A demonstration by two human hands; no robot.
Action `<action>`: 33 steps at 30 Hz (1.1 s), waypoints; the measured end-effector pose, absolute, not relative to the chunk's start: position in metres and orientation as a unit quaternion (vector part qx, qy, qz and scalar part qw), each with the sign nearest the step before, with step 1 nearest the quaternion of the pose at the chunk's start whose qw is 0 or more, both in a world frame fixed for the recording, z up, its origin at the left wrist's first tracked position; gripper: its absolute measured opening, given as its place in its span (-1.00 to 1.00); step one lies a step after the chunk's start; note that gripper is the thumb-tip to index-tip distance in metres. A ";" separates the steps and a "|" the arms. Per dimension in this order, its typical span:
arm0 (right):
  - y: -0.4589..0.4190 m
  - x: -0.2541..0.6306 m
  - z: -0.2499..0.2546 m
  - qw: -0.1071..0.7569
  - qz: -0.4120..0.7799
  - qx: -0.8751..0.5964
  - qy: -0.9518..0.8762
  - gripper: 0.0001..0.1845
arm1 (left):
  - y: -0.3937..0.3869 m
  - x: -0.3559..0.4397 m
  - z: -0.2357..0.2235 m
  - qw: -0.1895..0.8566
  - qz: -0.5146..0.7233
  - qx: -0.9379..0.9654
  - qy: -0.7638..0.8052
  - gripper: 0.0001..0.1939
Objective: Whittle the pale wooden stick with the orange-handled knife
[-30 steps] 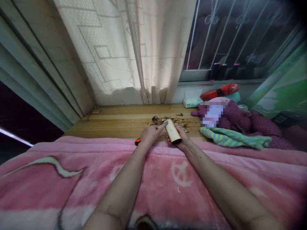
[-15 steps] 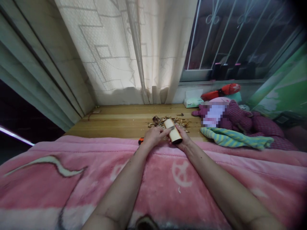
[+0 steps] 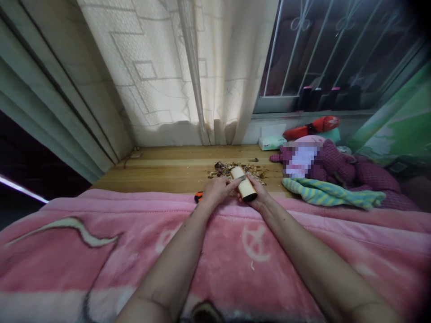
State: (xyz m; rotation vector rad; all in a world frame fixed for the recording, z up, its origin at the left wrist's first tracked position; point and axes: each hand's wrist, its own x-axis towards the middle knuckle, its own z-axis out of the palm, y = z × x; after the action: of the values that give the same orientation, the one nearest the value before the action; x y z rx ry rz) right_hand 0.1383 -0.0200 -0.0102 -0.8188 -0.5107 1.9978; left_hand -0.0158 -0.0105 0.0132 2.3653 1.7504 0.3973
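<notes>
Head view. Wooden billet [image 3: 244, 184]: a short, round length of pale, cream-coloured wood, smooth and almost bare along its visible side, with a darker cut end facing the person. It lies tilted across the gap between the hands, low over the near edge of a honey-toned wooden platform [image 3: 158, 175], its far end pointing up and to the left.

Right hand [image 3: 258, 196]: closed around the lower part of the billet, with the thumb side along it, and has firm hold of it. Left hand [image 3: 217, 190]: partly closed, with fingers [image 3: 230, 182] stretched toward the billet's upper side. A thin pale sliver shows at the fingertips, touching the wood (possibly a small blade, too thin to tell), so what this hand grips cannot be settled.

Wood shavings [image 3: 235, 171], brown and tan, lie in a loose heap directly behind the billet. An orange-and-black handle [image 3: 198, 196] sits just beside the left hand, partly hidden by a pink fleece blanket [image 3: 256, 269], over which both forearms stretch.

Further off, right: a striped green-and-yellow towel [image 3: 332, 197], a heap of maroon cloth [image 3: 350, 168] with a pixelated patch, a tissue box [image 3: 272, 143] and a red object [image 3: 311, 127] by the wall. Above: a sheer patterned curtain [image 3: 161, 76] and a window with a metal grille [image 3: 323, 49].
</notes>
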 end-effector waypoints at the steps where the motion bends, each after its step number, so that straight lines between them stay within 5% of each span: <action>1: -0.020 0.139 -0.010 0.441 0.808 -0.332 -0.208 -0.59 | -0.008 -0.018 0.013 0.078 0.136 0.782 0.604 -0.29; 33: -0.020 0.139 -0.009 0.462 0.808 -0.313 -0.189 -0.60 | -0.004 -0.024 0.014 0.099 0.125 0.777 0.609 -0.26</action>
State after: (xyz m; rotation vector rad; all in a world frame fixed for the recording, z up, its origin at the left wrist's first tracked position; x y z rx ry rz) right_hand 0.1388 -0.0201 -0.0094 -0.7687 -0.4641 1.9873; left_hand -0.0238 -0.0041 0.0137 2.2986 1.8007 0.3690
